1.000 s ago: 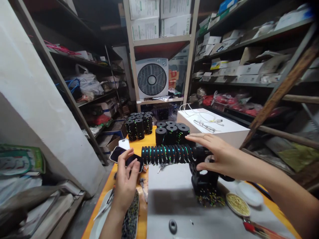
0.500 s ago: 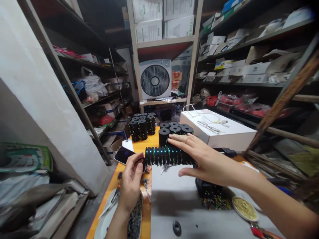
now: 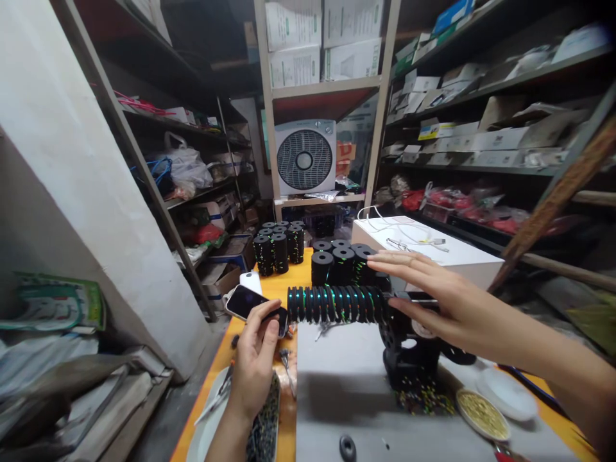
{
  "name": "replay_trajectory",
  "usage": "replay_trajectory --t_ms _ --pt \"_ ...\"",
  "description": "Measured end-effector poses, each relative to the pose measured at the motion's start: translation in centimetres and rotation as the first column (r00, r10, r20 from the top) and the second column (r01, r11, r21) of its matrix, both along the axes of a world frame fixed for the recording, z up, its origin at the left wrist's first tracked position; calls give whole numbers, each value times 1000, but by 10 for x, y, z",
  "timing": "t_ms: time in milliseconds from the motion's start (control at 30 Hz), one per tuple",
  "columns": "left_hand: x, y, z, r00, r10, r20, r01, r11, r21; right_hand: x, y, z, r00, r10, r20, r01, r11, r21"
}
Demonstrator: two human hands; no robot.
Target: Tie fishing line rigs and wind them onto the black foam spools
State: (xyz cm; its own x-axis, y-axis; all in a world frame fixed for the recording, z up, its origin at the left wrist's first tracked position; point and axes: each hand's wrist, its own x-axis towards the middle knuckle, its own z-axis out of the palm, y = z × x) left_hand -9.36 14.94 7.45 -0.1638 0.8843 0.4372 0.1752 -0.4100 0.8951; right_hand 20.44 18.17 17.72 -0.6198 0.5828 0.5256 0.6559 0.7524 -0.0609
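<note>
A horizontal row of black discs (image 3: 337,304) with bright flecks sits on a rod held by a black stand (image 3: 409,359). My right hand (image 3: 433,295) hovers flat, fingers stretched out, over the stand end of the row. At the row's left end my left hand (image 3: 257,356) pinches its fingertips close to the last disc; what they hold is too small to make out. A dark phone (image 3: 243,300) lies just beyond that hand.
Stacks of black discs (image 3: 279,247) stand at the back of the orange table (image 3: 283,285), beside a white box (image 3: 433,256) with a cable. A dish of gold bits (image 3: 482,414), a white plate (image 3: 205,436), a loose disc (image 3: 347,446). Shelves crowd both sides; a fan (image 3: 305,157) faces me.
My right hand slid left over the row of discs, then drew back right to the stand end. My left hand stayed at the row's left end.
</note>
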Motion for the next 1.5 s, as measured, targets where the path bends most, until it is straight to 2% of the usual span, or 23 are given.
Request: replay_trajectory --t_ms 167,267,333,400,500,633,867,933,1033,1100,1167,1267,1367,1500 --pt "2 -1 -1 999 2 -39 -2 1000 7 12 14 -26 988 -63 138 79 990 -117" --pt "7 -1 0 999 -30 -41 30 1000 2 9 20 -36 993 -54 109 73 981 -179" --pt "9 -1 1 998 -60 -29 61 998 5 1 22 -38 997 -28 72 42 979 -202" --pt "5 -2 1 999 -41 -12 41 999 7 -13 21 -38 999 -17 41 25 980 -195" --pt "-13 -6 0 996 70 48 -71 997 11 -46 21 -40 1000 -4 7 5 987 -160" --pt "-54 -11 0 970 217 110 -221 975 27 -104 26 -45 997 63 -48 -69 986 -151" --pt "-131 -29 -2 881 453 137 -468 876 114 -202 23 -48 932 239 -273 -289 944 -158" --pt "-148 -39 7 845 528 86 -535 829 163 -225 21 -51 906 259 -335 -316 940 -127" --pt "-161 -47 35 776 623 -101 -569 760 313 -250 23 -60 845 271 -461 -333 941 -58" --pt "-160 -45 62 702 665 -256 -515 722 461 -261 28 -67 793 255 -553 -313 950 -11" --pt "-152 -35 89 629 679 -377 -392 697 600 -267 39 -72 740 214 -638 -264 964 17" --pt "-136 -5 123 569 663 -486 -209 689 694 -270 63 -77 667 133 -733 -174 985 21" --pt "-121 38 140 509 609 -608 -44 724 689 -271 95 -82 605 29 -795 -73 997 -19" --pt "-102 106 144 425 480 -767 138 803 579 -271 144 -99 546 -159 -823 90 987 -131"
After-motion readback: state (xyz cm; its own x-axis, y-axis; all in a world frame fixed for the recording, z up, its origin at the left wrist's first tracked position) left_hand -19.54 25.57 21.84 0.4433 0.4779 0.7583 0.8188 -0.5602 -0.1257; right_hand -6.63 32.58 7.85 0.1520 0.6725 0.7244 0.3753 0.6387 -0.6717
